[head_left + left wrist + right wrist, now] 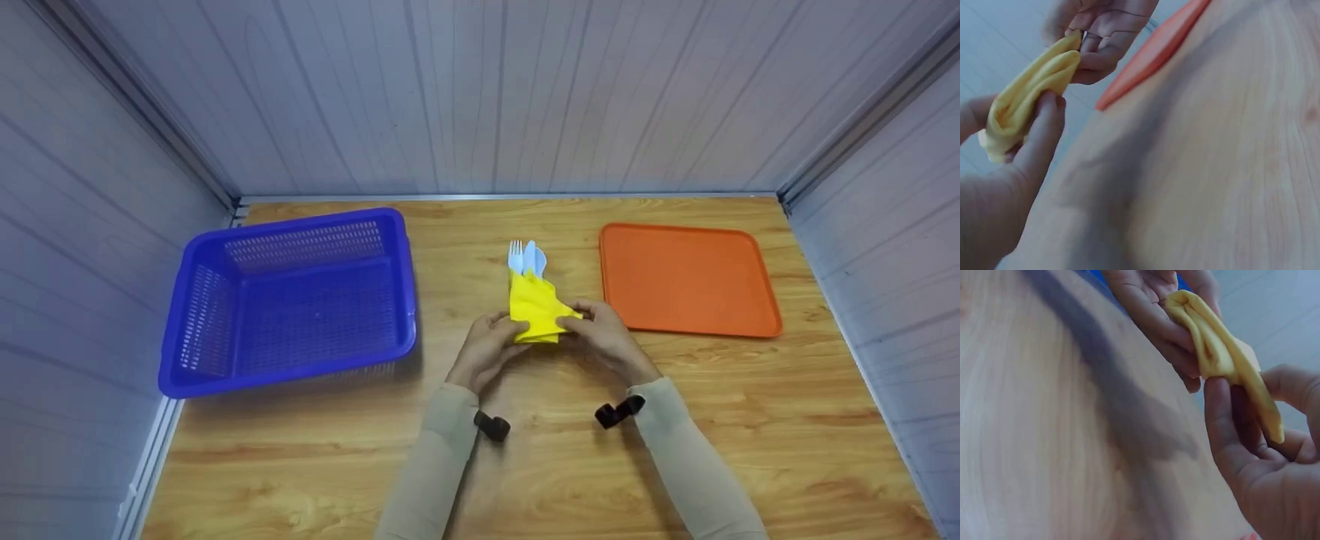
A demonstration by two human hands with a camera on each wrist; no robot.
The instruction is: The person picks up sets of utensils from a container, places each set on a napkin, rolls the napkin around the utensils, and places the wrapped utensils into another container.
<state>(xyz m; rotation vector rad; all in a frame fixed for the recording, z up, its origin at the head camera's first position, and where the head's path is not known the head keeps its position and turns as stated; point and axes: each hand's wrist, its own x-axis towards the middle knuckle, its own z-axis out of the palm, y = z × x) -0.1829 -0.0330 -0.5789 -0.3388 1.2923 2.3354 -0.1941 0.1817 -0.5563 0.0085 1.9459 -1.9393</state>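
A yellow cloth napkin point(534, 309) is wrapped around white cutlery, held up above the table. From its top stick out a fork point(515, 257), a knife point(529, 259) and a third piece with a rounded end point(541, 261), probably a spoon. My left hand point(489, 346) pinches the napkin's left side between thumb and fingers. On the other side, my right hand point(609, 340) pinches a pointed corner of it. Both wrist views show the folded lower edge of the napkin point(1033, 93) between the two hands; the cutlery handles are hidden inside the cloth.
To the left stands a blue plastic basket point(409, 300) with perforated walls, nothing inside it. An orange tray point(690, 281) lies flat on the right. Both are on a wood-grain table point(540, 465), with pale panel walls point(480, 97) at the back and sides.
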